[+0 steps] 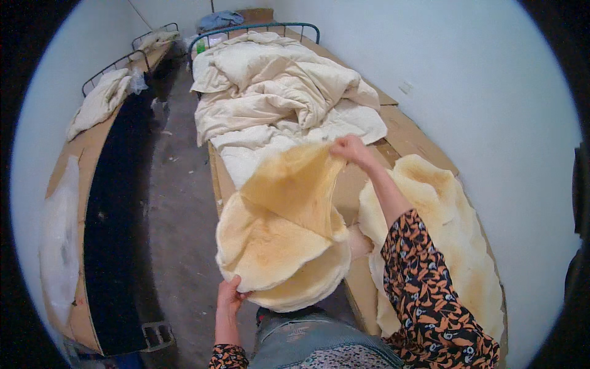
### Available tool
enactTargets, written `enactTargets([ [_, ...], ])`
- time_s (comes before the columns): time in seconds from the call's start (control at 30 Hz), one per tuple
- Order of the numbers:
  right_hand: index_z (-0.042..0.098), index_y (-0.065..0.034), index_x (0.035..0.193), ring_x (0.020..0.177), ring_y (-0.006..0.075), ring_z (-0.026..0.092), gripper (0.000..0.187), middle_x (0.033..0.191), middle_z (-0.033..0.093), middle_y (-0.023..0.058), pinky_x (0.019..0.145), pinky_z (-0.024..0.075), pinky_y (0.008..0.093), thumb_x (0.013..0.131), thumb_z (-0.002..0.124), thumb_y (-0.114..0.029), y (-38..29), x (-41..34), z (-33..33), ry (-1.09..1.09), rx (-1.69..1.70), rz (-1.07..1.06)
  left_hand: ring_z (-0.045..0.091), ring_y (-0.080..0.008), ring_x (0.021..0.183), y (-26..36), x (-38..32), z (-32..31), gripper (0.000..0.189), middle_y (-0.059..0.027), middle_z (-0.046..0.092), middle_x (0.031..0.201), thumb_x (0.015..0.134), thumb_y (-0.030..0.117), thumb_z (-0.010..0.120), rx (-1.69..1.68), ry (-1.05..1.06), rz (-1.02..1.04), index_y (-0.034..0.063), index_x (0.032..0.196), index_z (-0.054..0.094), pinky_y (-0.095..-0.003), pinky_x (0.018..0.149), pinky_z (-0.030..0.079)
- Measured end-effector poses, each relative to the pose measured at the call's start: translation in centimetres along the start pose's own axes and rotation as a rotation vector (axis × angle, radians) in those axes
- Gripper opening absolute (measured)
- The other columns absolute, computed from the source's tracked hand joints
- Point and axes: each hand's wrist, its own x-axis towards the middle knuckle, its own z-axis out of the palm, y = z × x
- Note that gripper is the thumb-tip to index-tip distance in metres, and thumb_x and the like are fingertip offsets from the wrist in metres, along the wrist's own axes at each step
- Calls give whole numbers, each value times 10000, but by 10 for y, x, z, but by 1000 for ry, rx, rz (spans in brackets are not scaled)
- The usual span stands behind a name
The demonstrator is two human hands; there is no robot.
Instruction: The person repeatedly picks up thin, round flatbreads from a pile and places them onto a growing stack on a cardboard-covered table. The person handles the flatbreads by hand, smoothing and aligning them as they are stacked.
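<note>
Layered round sheets of cream-yellow fibrous padding (272, 244) hang in front of my body, darker yellow on some faces. My left hand (231, 293) pinches their lower left edge. At the upper right, my right hand (349, 150) grips a raised, folded part of the sheets. Beyond them lies a crumpled cream quilt or cloth (276, 92) on a cardboard-covered bed. More pale yellow padding (442, 221) is spread on the cardboard to the right of my right arm.
A blue-green metal bed rail (258, 27) stands at the far end. Grey floor (179, 207) runs along the left, with a hollow block (157, 336) near the lower left. Past it is another cardboard-topped bed (92, 147) with cloth and clear plastic. A white wall (484, 92) bounds the right.
</note>
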Motion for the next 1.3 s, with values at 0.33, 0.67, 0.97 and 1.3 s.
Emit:
enactTargets([
  [0.33,636,-31,765,562,84,524,223,623,556,0,478,445,251,746,594,-249,-62,29,-148,266,-163,19,603,-152,648,-7,9,-9,294,-47,630,901,825,188,587,6,-10,71,58,1081,521,-245,390,390],
  [0.67,628,-50,844,608,200,564,139,699,617,112,592,452,305,764,570,-146,-93,-87,-207,299,-817,-482,610,-217,888,-7,11,-11,356,-72,603,1034,838,192,569,29,-12,56,59,1155,476,-337,690,521],
  [0.97,614,-103,935,855,320,585,202,825,620,146,732,458,404,755,568,-183,94,-299,-7,-260,-778,317,628,-208,724,-10,-41,-39,222,-77,623,847,868,209,531,21,112,91,56,1028,527,-299,604,527],
  [1.3,625,-53,976,840,323,590,280,913,633,134,755,467,396,776,584,-245,9,-305,54,-455,-168,160,624,-192,755,0,-40,-44,132,-94,613,872,837,62,530,182,-139,131,24,962,546,-316,664,525],
])
